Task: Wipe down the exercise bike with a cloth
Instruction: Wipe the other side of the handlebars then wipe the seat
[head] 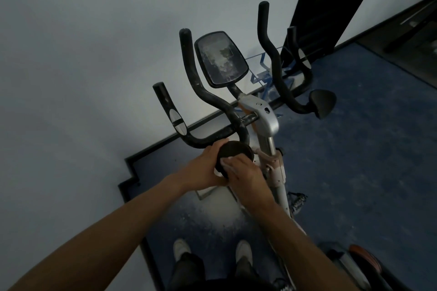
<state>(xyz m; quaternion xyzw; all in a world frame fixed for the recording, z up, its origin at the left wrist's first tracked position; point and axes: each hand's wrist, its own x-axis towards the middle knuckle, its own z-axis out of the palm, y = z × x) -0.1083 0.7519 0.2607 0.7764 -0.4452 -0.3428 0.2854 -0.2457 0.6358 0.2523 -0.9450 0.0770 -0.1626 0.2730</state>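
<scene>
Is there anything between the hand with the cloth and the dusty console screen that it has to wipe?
Nothing visible blocks it. The right hand presses the cloth on the round elbow pad. The console screen stands above, between the handlebar grips, with open space in front of it.

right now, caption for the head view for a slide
Left hand steadies a round black pad on the exercise bike while the right hand wipes it with a white cloth.
</scene>
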